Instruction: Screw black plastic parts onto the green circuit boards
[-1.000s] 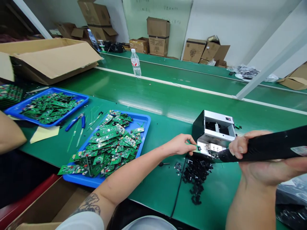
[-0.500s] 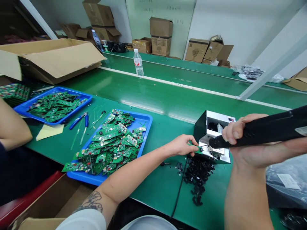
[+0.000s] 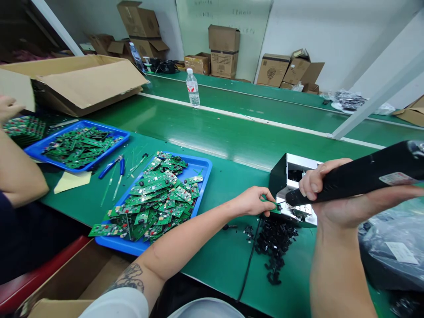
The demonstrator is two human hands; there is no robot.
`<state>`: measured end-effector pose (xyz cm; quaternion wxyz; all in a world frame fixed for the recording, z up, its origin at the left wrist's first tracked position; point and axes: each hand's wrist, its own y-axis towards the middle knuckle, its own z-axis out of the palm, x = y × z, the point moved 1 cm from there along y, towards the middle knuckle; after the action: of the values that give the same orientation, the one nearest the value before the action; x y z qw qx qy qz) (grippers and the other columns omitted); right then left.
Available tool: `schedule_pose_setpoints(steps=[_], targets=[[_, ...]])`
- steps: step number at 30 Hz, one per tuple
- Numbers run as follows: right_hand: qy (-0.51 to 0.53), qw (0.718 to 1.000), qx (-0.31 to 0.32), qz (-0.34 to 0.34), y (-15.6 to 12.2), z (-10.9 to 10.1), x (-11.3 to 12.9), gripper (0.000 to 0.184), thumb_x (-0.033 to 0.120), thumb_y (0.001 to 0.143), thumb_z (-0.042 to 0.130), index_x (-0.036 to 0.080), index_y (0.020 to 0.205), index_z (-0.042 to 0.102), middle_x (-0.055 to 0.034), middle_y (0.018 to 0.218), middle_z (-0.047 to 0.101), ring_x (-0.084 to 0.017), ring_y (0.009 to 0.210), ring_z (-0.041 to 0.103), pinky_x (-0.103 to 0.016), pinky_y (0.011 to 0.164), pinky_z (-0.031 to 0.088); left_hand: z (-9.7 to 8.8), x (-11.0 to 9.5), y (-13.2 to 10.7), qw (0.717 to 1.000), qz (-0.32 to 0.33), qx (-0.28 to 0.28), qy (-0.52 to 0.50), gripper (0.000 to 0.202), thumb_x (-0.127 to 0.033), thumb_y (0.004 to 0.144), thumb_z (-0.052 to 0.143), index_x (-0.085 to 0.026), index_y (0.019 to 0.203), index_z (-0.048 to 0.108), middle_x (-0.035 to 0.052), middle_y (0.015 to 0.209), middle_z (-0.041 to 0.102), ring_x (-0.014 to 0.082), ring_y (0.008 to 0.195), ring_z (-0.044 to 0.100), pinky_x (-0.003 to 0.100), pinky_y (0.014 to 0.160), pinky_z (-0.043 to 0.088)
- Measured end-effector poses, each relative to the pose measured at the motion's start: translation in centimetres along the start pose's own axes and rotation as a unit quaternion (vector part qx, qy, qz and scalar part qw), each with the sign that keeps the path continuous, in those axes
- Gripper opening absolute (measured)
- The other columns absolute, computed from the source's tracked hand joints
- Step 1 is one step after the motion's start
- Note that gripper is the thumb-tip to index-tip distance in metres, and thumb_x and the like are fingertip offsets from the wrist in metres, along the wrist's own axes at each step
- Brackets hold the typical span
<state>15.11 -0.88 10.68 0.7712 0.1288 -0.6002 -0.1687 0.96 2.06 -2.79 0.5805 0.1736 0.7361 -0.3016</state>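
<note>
My left hand (image 3: 254, 201) pinches a small green circuit board (image 3: 273, 205) at the front of a black and silver bench machine (image 3: 277, 176). The board's far end reaches the machine's metal front; the exact contact is too small to make out. In my right hand (image 3: 333, 213) lies a long black bar-shaped object (image 3: 357, 173) with a white label. Its narrow end points down-left, in front of the machine near the board. Beneath my left hand, a heap of black plastic bits (image 3: 276, 240) lies against the machine's front edge.
A blue tray (image 3: 206, 176) heaped with circuit boards (image 3: 162, 198) stands left of my arm. Beyond it are cutting pliers (image 3: 112, 166), another blue tray (image 3: 127, 134) and a co-worker's arm (image 3: 24, 176). A water bottle (image 3: 192, 88) stands behind; a plastic bag (image 3: 394, 243) lies right.
The black bar has swung slightly, its outer end now showing at the right with more of the label visible. My left hand stays at the machine. The co-worker's hand has come into view.
</note>
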Motion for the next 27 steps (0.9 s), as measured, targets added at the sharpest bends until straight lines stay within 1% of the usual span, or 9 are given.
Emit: schedule_pose_setpoints(steps=[2, 6, 8, 10, 14, 18, 21, 23, 27], targets=[[-0.011, 1.0, -0.002, 0.005, 0.1, 0.1, -0.3, 0.068, 0.089, 0.054, 0.057, 0.022, 0.065, 0.064, 0.0025, 0.041, 0.05, -0.014, 0.033, 0.046, -0.028, 0.038, 0.035, 0.0, 0.1, 0.0, 1.0, 0.003, -0.005, 0.001, 0.033, -0.042, 0.076, 0.066, -0.015, 0.094, 0.064, 0.0002, 0.064, 0.066, 0.0083, 0.053, 0.043, 0.021, 0.054, 0.032], [-0.016, 0.999, 0.033, -0.036, 0.5, 0.0, -1.0, 0.076, 0.094, 0.06, 0.042, 0.021, 0.063, 0.062, 0.0022, 0.037, 0.047, -0.014, 0.028, 0.042, -0.028, 0.033, 0.034, 0.1, 0.2, 0.1, 1.0, 0.0, -0.011, 0.008, 0.033, -0.043, 0.076, 0.065, -0.016, 0.095, 0.065, -0.0003, 0.065, 0.066, 0.0082, 0.054, 0.045, 0.021, 0.056, 0.033], [-0.005, 0.998, 0.044, -0.05, 0.6, -0.2, -1.2, 0.076, 0.093, 0.062, 0.041, 0.021, 0.065, 0.065, 0.0019, 0.038, 0.048, -0.014, 0.028, 0.042, -0.028, 0.032, 0.034, 0.1, 0.2, 0.1, 1.0, -0.003, -0.012, 0.011, 0.033, -0.043, 0.076, 0.065, -0.016, 0.095, 0.065, -0.0003, 0.065, 0.066, 0.0086, 0.055, 0.046, 0.021, 0.056, 0.033], [0.001, 0.998, 0.036, -0.052, 0.7, -0.7, -1.2, 0.075, 0.092, 0.064, 0.042, 0.021, 0.068, 0.066, 0.0018, 0.039, 0.049, -0.014, 0.028, 0.043, -0.028, 0.032, 0.034, 0.0, 0.1, 0.0, 1.0, -0.005, -0.013, 0.016, 0.034, -0.043, 0.076, 0.065, -0.016, 0.095, 0.065, -0.0003, 0.065, 0.066, 0.009, 0.055, 0.047, 0.021, 0.057, 0.034], [-0.035, 0.996, -0.007, -0.077, 0.0, -2.8, -0.1, 0.079, 0.094, 0.063, 0.034, 0.021, 0.064, 0.065, 0.0006, 0.039, 0.047, -0.016, 0.03, 0.044, -0.029, 0.031, 0.034, -0.1, -0.5, -0.4, 1.0, -0.011, -0.014, 0.024, 0.032, -0.043, 0.076, 0.064, -0.016, 0.094, 0.064, -0.0001, 0.065, 0.066, 0.0091, 0.054, 0.046, 0.021, 0.055, 0.033], [-0.077, 0.99, -0.043, -0.109, -1.0, -5.3, 0.7, 0.077, 0.094, 0.06, 0.039, 0.022, 0.062, 0.066, 0.0003, 0.039, 0.045, -0.017, 0.032, 0.047, -0.028, 0.03, 0.033, -0.2, -1.1, -0.7, 0.999, -0.015, -0.013, 0.031, 0.029, -0.041, 0.076, 0.064, -0.016, 0.092, 0.064, 0.0, 0.064, 0.065, 0.0091, 0.053, 0.045, 0.021, 0.053, 0.032], [-0.07, 0.992, -0.045, -0.096, -1.3, -5.9, 0.4, 0.081, 0.096, 0.06, 0.035, 0.021, 0.061, 0.066, 0.0004, 0.037, 0.044, -0.016, 0.029, 0.044, -0.029, 0.028, 0.032, -0.2, -1.2, -0.8, 0.999, -0.02, -0.014, 0.027, 0.028, -0.04, 0.076, 0.063, -0.016, 0.092, 0.063, -0.0003, 0.064, 0.065, 0.0093, 0.054, 0.045, 0.021, 0.054, 0.032], [-0.056, 0.994, -0.032, -0.084, -1.3, -5.8, 0.0, 0.083, 0.097, 0.06, 0.033, 0.021, 0.06, 0.066, 0.0005, 0.035, 0.044, -0.016, 0.027, 0.042, -0.029, 0.027, 0.032, -0.2, -1.1, -0.8, 0.999, -0.022, -0.013, 0.025, 0.029, -0.04, 0.076, 0.063, -0.016, 0.093, 0.064, -0.0005, 0.064, 0.065, 0.0096, 0.054, 0.046, 0.022, 0.054, 0.032], [-0.047, 0.996, -0.028, -0.064, -1.4, -5.4, -0.5, 0.082, 0.097, 0.059, 0.036, 0.021, 0.062, 0.067, 0.0006, 0.037, 0.047, -0.015, 0.027, 0.042, -0.028, 0.029, 0.033, -0.1, -1.0, -0.7, 0.999, -0.022, -0.013, 0.024, 0.029, -0.04, 0.077, 0.064, -0.016, 0.094, 0.064, -0.0007, 0.063, 0.065, 0.0096, 0.054, 0.046, 0.022, 0.054, 0.031]])
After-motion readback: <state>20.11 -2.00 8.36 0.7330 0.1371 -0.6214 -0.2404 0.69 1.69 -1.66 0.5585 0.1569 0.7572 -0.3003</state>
